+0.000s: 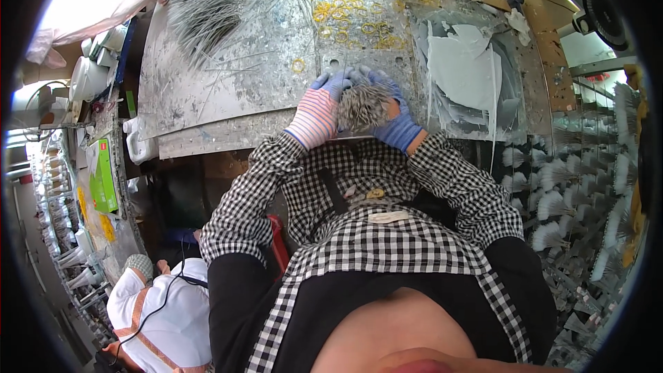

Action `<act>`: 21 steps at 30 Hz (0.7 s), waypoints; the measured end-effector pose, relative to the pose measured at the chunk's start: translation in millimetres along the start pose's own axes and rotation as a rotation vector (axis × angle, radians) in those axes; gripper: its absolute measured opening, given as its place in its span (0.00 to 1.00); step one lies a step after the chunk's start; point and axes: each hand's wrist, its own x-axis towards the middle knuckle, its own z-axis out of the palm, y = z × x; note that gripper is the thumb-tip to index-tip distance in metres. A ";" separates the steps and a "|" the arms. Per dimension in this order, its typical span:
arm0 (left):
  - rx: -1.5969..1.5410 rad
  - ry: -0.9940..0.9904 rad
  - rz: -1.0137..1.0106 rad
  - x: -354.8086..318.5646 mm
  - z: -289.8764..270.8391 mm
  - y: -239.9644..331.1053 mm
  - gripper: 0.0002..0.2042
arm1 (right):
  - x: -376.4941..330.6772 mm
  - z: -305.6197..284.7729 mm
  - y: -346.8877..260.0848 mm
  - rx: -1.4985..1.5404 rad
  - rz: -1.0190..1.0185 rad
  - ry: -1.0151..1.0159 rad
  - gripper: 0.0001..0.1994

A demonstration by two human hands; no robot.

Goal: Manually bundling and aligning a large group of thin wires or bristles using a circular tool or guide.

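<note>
The metal table point(228, 90) is crowded, which is where trouble could start: a big loose heap of thin sticks point(207, 0) lies at its far left corner, with strays trailing toward the middle, so a sweeping arm could scatter them. White sheets point(463, 69) lie to the right, and yellow rubber bands point(352, 21) are strewn beyond the hands. At the near edge both gloved hands close around one bundle of sticks point(362, 107), ends pointing up. The left hand point(319, 112) wraps its left side, fingers curled over the top; the right hand point(395, 116) cups the other side. The bundle seems unbound, so if either grip slackens it would likely splay or spill off the edge into the lap.
</note>
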 end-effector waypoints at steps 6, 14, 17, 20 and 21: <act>-0.047 -0.005 -0.115 5.1 9.4 -7.4 0.23 | 0.3 4.8 12.3 0.098 0.060 -0.028 0.40; 0.017 0.032 -0.173 -15.0 5.6 25.4 0.26 | 2.6 -20.3 -9.2 0.279 0.111 -0.034 0.31; -0.316 -0.045 -0.141 -23.8 -9.4 40.0 0.37 | -28.7 -20.8 -3.6 0.575 0.000 -0.165 0.33; -0.983 -0.131 -0.303 -46.5 -48.1 94.1 0.48 | -40.3 -55.7 -45.3 0.979 0.237 -0.441 0.35; -1.155 -0.022 -0.443 -64.4 -22.8 101.9 0.42 | -42.2 -66.6 -57.5 0.986 0.203 -0.434 0.34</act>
